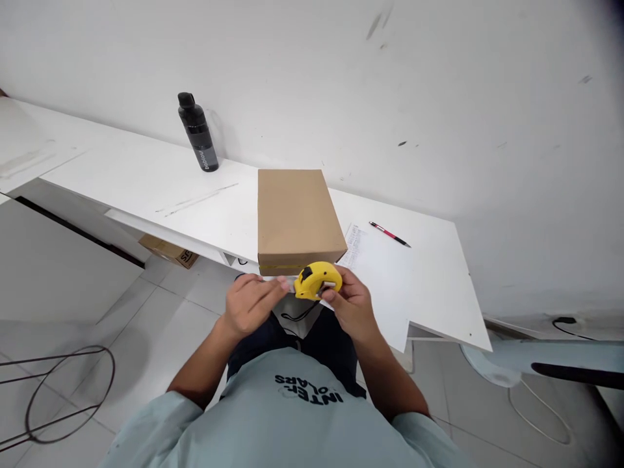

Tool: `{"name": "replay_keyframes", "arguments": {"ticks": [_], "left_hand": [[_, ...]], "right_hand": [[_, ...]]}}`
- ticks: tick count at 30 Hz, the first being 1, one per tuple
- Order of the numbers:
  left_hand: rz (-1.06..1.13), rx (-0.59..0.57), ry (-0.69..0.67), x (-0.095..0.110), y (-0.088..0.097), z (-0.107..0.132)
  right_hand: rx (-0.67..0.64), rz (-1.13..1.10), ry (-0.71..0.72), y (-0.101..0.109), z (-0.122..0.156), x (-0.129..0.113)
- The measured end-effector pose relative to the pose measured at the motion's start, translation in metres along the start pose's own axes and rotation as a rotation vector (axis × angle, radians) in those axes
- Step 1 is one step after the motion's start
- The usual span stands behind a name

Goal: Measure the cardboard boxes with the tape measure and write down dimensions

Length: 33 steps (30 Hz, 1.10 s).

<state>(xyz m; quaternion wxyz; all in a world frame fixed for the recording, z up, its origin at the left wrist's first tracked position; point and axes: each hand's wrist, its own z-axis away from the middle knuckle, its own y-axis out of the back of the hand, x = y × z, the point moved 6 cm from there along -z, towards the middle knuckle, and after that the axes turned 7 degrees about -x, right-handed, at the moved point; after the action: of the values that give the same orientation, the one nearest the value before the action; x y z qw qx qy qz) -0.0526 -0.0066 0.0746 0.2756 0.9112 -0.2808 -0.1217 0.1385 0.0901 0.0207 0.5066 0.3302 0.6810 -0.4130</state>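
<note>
A yellow tape measure (327, 268) is held in front of the cardboard box (299, 211), near the table's front edge. My right hand (355, 305) is closed around the right side of its case. My left hand (253, 304) is at the other side, fingers together, the tips on a short pale strip at the case's mouth, which looks like the blade. The left thumb is mostly hidden. The brown box is closed and lies close behind both hands, with a thin yellow line along its lower front side.
A black bottle (197, 133) stands by the wall on the white table (141, 172). Right of the box lie paper sheets (383, 279) and a red and black pen (390, 234). Another carton (168, 250) sits below the table, and a dark wire frame (71, 393) is at lower left.
</note>
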Motion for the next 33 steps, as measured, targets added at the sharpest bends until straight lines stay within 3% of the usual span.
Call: {"name": "replay_keyframes", "arguments": {"ticks": [6,9,11,16,21,28,33], "left_hand": [[-0.231,0.151,0.263,-0.076,0.017,0.018],[-0.234,0.073,0.401,-0.103,0.006,0.028],[-0.168,0.010,0.460,-0.108,-0.003,0.032],[0.026,-0.027,0.485,-0.097,-0.011,0.025],[0.152,-0.119,0.415,-0.084,-0.023,0.015],[0.033,-0.055,0.396,-0.077,-0.029,0.012],[-0.043,-0.057,0.403,-0.083,-0.027,0.012]], "right_hand": [[0.416,0.098,0.345,0.075,-0.036,-0.035],[0.472,0.172,0.381,0.106,-0.058,-0.035],[0.464,0.187,0.355,0.116,-0.068,-0.025],[0.432,0.189,0.305,0.106,-0.073,-0.004],[0.475,0.218,0.318,0.094,-0.067,-0.004],[0.449,0.243,0.319,0.095,-0.068,-0.006],[0.455,0.248,0.323,0.094,-0.069,-0.007]]}}
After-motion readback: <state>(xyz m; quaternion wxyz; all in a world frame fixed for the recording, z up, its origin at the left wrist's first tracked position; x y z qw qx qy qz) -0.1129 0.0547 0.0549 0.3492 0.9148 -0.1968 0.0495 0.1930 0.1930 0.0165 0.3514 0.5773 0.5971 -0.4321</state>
